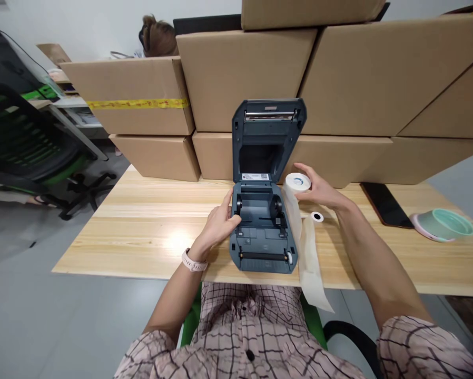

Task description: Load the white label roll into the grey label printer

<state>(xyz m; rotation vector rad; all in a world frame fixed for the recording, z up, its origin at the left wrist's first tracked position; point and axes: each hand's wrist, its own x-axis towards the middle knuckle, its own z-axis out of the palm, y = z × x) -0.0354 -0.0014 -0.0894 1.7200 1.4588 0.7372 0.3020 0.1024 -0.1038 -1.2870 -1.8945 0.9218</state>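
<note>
A dark blue-grey printer (260,239) stands on the wooden table with its lid (266,139) raised and its inner compartment showing. My left hand (219,222) rests against the printer's left side, thumb over the rim. To the right of the printer, my right hand (317,187) has its fingers around a white paper roll (298,181), whose loose strip hangs down beside the printer. A smaller roll (316,217) lies just below it, near a long pale strip (311,263) that runs over the table's front edge.
Stacked cardboard boxes (244,79) line the table's (141,237) back. At the right lie a black phone (385,204) and a green bowl (447,223). An office chair (27,142) stands at the left. Behind the boxes, a person's head (159,37) shows.
</note>
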